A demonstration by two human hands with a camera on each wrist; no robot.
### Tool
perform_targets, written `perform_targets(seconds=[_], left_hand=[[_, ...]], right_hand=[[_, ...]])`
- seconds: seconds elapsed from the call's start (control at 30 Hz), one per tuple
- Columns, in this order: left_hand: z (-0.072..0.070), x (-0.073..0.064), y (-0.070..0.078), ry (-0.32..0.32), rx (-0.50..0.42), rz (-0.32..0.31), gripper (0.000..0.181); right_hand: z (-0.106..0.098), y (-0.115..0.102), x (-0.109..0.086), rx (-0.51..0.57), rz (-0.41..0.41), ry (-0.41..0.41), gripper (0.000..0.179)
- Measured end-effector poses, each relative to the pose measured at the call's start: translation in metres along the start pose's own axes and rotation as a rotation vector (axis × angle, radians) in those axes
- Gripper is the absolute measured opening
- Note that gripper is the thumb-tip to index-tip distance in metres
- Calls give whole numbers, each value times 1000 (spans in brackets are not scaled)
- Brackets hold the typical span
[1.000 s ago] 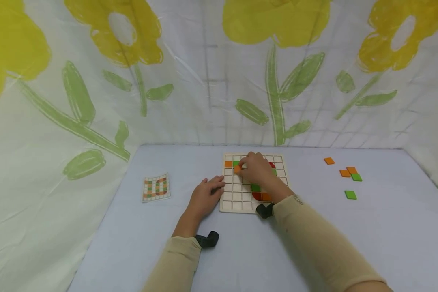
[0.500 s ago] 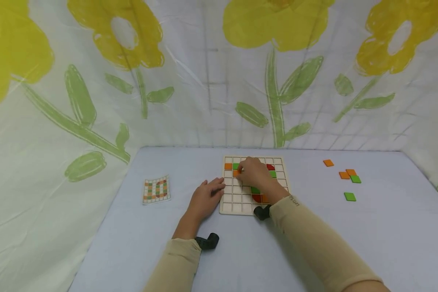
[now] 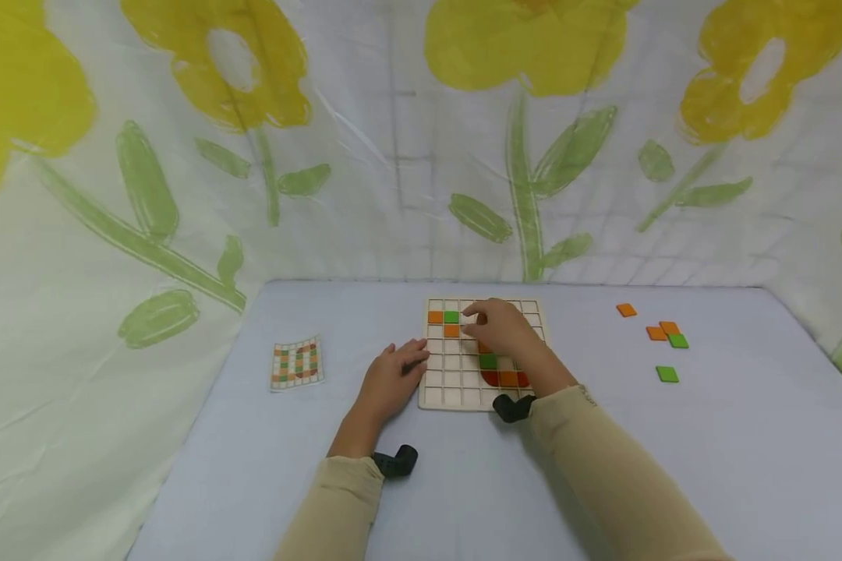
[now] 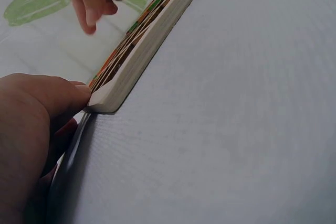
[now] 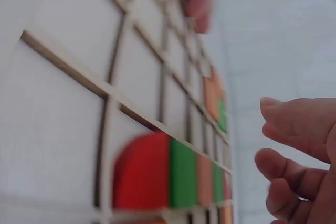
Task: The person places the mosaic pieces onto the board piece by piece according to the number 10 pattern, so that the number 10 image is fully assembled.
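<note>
A pale wooden grid board (image 3: 452,396) lies at the middle of the table, with coloured tiles in some cells. In its upper left sit an orange tile (image 3: 451,331) and, just above that, a green tile (image 3: 451,317). My right hand (image 3: 508,331) hovers over the board, thumb and fingers apart and holding nothing; it hides several cells. Beneath it in the right wrist view a red rounded-corner tile (image 5: 144,174) adjoins a green one. My left hand (image 3: 391,379) rests at the board's left edge, its thumb (image 4: 68,95) touching the board's corner in the left wrist view.
A small pattern card (image 3: 296,364) printed with coloured squares lies to the left. On the right are a lone orange tile (image 3: 626,310), a cluster of orange and green tiles (image 3: 656,333), and a separate green tile (image 3: 667,374). A flowered curtain (image 3: 365,234) hangs behind the table.
My right hand has let go of the orange tile, now lying in a cell below the green one, and has shifted slightly right with fingers spread. My left hand has stayed at the board's edge.
</note>
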State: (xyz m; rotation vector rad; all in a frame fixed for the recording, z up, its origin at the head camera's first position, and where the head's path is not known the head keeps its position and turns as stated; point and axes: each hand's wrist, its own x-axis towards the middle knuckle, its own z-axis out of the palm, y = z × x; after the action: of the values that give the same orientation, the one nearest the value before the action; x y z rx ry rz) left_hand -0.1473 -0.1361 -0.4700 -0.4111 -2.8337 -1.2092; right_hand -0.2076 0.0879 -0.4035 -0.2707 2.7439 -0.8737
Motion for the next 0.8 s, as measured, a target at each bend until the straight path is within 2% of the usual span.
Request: perform_targets(seconds=[0.1, 0.2, 0.47, 0.63, 0.8], left_hand=[[0, 0, 0, 10, 3, 0, 29], [1, 0, -1, 10, 0, 4, 29], [2, 1, -2, 8, -12, 8, 29], [0, 0, 1, 3, -13, -9, 29], [-1, 0, 2, 0, -26, -13, 29]], right_hand=[[-13, 12, -12, 60, -1, 52, 42], [-28, 33, -24, 106, 30, 99, 44], [-78, 112, -56, 23, 166, 211, 51], [-102, 148, -86, 2, 207, 227, 61], [-112, 174, -109, 29, 308, 191, 71]])
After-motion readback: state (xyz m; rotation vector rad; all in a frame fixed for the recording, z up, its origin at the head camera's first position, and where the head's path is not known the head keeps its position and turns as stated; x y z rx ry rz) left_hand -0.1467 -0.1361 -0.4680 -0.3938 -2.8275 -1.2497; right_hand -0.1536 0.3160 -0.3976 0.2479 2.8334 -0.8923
